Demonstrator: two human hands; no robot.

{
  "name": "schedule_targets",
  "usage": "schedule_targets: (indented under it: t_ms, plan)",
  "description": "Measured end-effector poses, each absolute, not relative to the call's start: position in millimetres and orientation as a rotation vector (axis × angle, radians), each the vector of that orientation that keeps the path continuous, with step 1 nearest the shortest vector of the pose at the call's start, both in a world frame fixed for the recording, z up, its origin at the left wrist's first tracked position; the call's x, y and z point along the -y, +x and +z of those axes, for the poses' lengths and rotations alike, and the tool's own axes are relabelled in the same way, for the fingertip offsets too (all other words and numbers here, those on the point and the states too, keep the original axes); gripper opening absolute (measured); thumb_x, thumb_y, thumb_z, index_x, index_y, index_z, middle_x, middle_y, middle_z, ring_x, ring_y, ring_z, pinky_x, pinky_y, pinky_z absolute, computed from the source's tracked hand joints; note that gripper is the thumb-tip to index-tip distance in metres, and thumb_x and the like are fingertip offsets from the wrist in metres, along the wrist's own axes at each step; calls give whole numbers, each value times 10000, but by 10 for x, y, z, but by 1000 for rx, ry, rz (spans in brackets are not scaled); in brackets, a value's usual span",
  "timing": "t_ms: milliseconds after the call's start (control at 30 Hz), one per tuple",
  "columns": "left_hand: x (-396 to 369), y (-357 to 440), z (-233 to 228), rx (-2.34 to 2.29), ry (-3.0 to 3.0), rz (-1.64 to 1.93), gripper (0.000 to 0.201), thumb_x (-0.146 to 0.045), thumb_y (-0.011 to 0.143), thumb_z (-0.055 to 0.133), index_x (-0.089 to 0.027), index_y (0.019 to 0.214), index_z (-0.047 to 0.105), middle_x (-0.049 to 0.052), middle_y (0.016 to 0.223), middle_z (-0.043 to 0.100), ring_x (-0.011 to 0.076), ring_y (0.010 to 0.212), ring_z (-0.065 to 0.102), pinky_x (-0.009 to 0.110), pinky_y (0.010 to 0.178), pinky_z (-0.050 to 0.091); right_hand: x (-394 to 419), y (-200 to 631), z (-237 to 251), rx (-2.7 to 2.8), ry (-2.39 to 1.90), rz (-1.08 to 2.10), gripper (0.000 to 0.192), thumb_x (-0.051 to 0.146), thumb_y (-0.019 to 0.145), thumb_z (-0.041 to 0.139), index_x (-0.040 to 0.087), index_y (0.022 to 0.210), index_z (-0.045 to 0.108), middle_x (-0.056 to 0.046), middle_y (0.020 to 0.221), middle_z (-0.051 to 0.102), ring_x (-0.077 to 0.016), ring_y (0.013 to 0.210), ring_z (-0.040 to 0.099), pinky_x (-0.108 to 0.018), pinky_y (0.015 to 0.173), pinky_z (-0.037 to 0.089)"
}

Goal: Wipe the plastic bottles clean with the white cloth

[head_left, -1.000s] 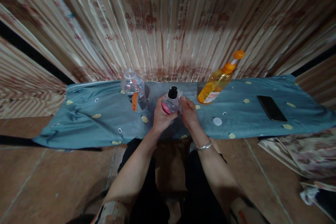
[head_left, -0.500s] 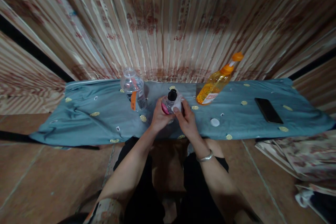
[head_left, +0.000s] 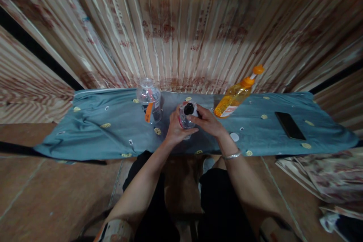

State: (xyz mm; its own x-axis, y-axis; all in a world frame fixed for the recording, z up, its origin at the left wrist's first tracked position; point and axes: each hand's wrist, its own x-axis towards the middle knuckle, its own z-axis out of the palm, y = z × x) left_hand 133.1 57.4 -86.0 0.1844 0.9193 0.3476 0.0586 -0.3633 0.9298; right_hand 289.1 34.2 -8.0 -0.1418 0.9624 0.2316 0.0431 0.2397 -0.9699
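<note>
Fingers: the left hand (head_left: 176, 130) has its fingers wrapped around the body of a small clear bottle (head_left: 185, 120). The right hand (head_left: 210, 122) has its fingertips pinched on the bottle's black cap (head_left: 188, 109).
Small bottle: it stands upright between the two hands, over the near middle of the blue-green cloth (head_left: 93, 132). It has a bit of pink on its side. It cannot be told if its bottom touches the cloth.
Right wrist: a silver bangle (head_left: 231, 155) sits on it.
Left of the hands: a bigger clear bottle (head_left: 149, 100) with no cap and an orange label stands near.
Right of the hands: an orange bottle (head_left: 236, 93) with an orange spout leans toward the curtain (head_left: 181, 26).
On the cloth: a small white cap (head_left: 234, 137) lies just beside the right wrist. A black phone (head_left: 289, 125) lies well apart, far to the right.
</note>
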Motion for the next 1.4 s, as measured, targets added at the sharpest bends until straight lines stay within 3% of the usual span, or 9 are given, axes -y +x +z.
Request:
schedule_targets:
  t_ms: [100, 200, 400, 533, 833, 1033, 1167, 1300, 1400]
  plan:
    - [-566, 1263, -816, -1115, 1750, 1228, 1146, -522, 370, 1053, -185, 1374, 616, 175, 1302, 655, 439, 1313, 571, 637, 1187, 398, -225, 2858, -177, 1407, -1053, 981, 550, 580, 785, 866, 239, 1209, 782, -44, 1180, 816, -275, 1135, 719, -419, 1083, 541]
    - [-541, 1206, -797, -1091, 1677, 1255, 1186, -489, 415, 1046, -170, 1439, 542, 161, 1286, 648, 380, 1210, 640, 560, 1105, 496, -133, 2858, -226, 1386, -1112, 896, 544, 599, 824, 828, 242, 1230, 767, -49, 1164, 816, -274, 1093, 724, -427, 1070, 549]
    - [-508, 1164, -789, -955, 1484, 1211, 630, -310, 575, 933, -208, 1132, 657, 63, 1109, 744, 270, 1041, 725, 450, 1000, 584, -156, 2830, -222, 1255, -1107, 920, 598, 798, 884, 640, 282, 1134, 812, -31, 1099, 825, -270, 1140, 728, -423, 1112, 543]
    - [-505, 1161, -758, -902, 1452, 1173, 567, -233, 612, 900, -201, 1142, 701, 65, 1081, 795, 264, 1000, 759, 417, 968, 602, -365, 2796, -139, 1219, -1129, 1042, 686, 885, 833, 611, 243, 921, 838, -56, 838, 809, -317, 1074, 759, -456, 1002, 604]
    - [-538, 1137, -836, -915, 1436, 1053, 346, -187, 648, 863, -138, 967, 739, 47, 915, 789, 230, 869, 737, 371, 900, 599, -847, 2813, 95, 1394, -1004, 1420, 713, 935, 757, 639, 237, 771, 788, -68, 887, 839, -353, 1192, 760, -479, 1003, 622]
    - [-512, 1191, -824, -887, 1444, 1082, 559, -158, 669, 817, -164, 1218, 715, 72, 1180, 788, 250, 1090, 736, 392, 1054, 560, -686, 2814, -152, 1144, -983, 1374, 520, 772, 787, 747, 253, 802, 766, -59, 928, 838, -334, 1202, 750, -473, 995, 633]
    - [-512, 1222, -846, -889, 1439, 1122, 645, -130, 654, 803, -179, 1288, 692, 76, 1223, 782, 252, 1136, 739, 395, 1083, 552, -434, 2820, -443, 914, -992, 1222, 320, 563, 777, 824, 279, 907, 757, -33, 994, 840, -283, 1146, 766, -423, 984, 635]
    - [-514, 1249, -870, -900, 1433, 1166, 632, -132, 656, 796, -198, 1278, 704, 58, 1200, 790, 235, 1117, 745, 376, 1070, 559, -196, 2955, -763, 672, -1092, 1162, 344, 484, 723, 849, 250, 947, 732, -35, 929, 837, -284, 997, 794, -401, 872, 648]
    - [-514, 1267, -872, -896, 1407, 1218, 602, -151, 638, 803, -202, 1233, 723, 50, 1171, 795, 231, 1099, 743, 375, 1059, 560, -63, 3067, -986, 671, -1205, 980, 430, 548, 775, 782, 233, 1063, 736, -42, 1004, 840, -278, 992, 788, -411, 895, 642]
